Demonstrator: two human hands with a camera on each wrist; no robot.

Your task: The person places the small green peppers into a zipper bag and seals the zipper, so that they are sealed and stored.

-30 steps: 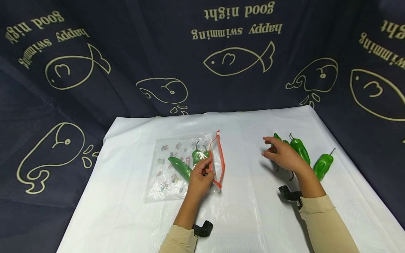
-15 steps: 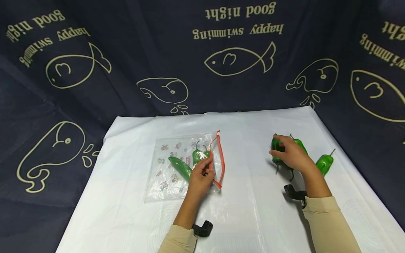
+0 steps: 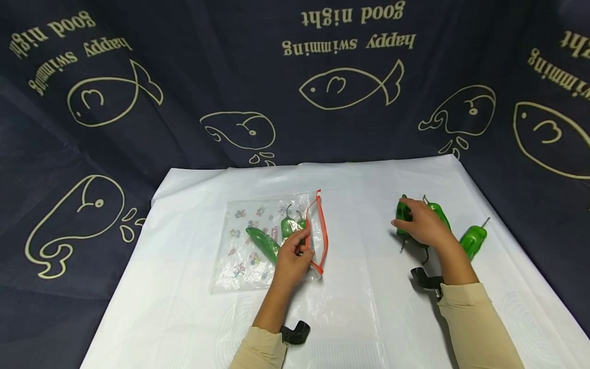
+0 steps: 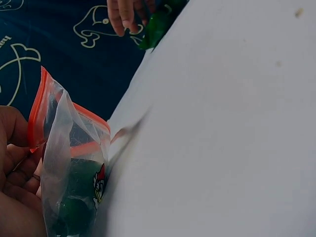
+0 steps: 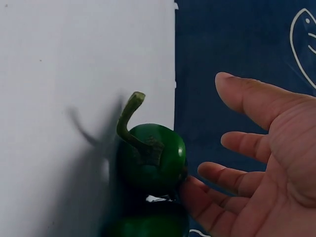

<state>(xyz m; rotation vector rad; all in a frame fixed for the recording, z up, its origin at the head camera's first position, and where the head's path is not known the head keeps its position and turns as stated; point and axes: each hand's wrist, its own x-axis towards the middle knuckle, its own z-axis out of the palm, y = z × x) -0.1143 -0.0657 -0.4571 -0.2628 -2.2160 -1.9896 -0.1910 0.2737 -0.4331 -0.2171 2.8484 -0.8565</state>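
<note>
My left hand (image 3: 293, 259) pinches the mouth edge of a clear zip bag (image 3: 237, 248) with a red zip strip (image 3: 324, 233). The bag lies flat with its mouth to the right and gapes slightly in the left wrist view. Inside it lie a long green pepper (image 3: 262, 243) and rounder green peppers (image 3: 289, 227), partly covered by my hand. On the right, my right hand (image 3: 423, 225) reaches over a green pepper (image 3: 402, 211), thumb and fingers spread. In the right wrist view, the fingertips are close beside a pepper (image 5: 163, 168) with a curved stem.
More green peppers lie around the right hand, one behind it (image 3: 439, 211) and one farther right (image 3: 473, 240). The white-covered table (image 3: 341, 307) ends at a dark blue printed cloth (image 3: 249, 61) at the back and sides.
The right hand has moved rightward, from left of the peppers to over the leftmost one. My left hand and the bag have stayed in place.
</note>
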